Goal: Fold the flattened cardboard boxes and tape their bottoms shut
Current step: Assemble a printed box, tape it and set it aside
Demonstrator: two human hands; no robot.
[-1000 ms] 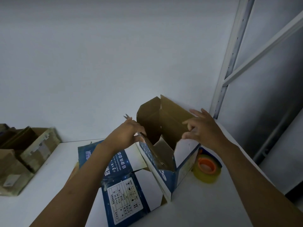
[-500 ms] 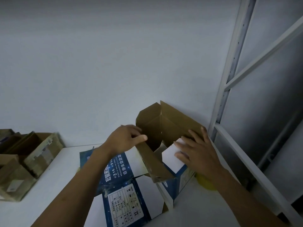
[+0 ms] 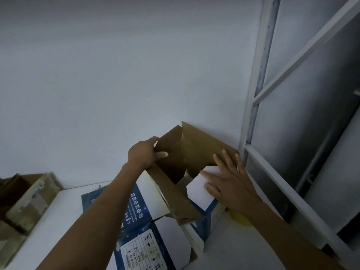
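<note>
The cardboard box (image 3: 202, 151) stands on the white table (image 3: 233, 248) close to the wall, partly over a flattened box (image 3: 136, 207) with blue print. By my reading, the step in hand is folding the bottom flaps: 1 is going down and the others stand up.

The right hand (image 3: 231, 186) lies on the white flap (image 3: 196, 189), fingers straight and spread, pressing it inward over the opening. The left hand (image 3: 145, 152) grips the upright brown flap (image 3: 171, 145) at the far left corner, with the thumb on its inner face and the fingers curled behind.

No tape shows on the box. Next, the brown flap likely has to fold down beside the white one, and the 2 longer flaps must close over them. That leaves 1 hand holding the seam while the other reaches the yellow tape roll (image 3: 240, 220) peeking out under the right wrist
</note>
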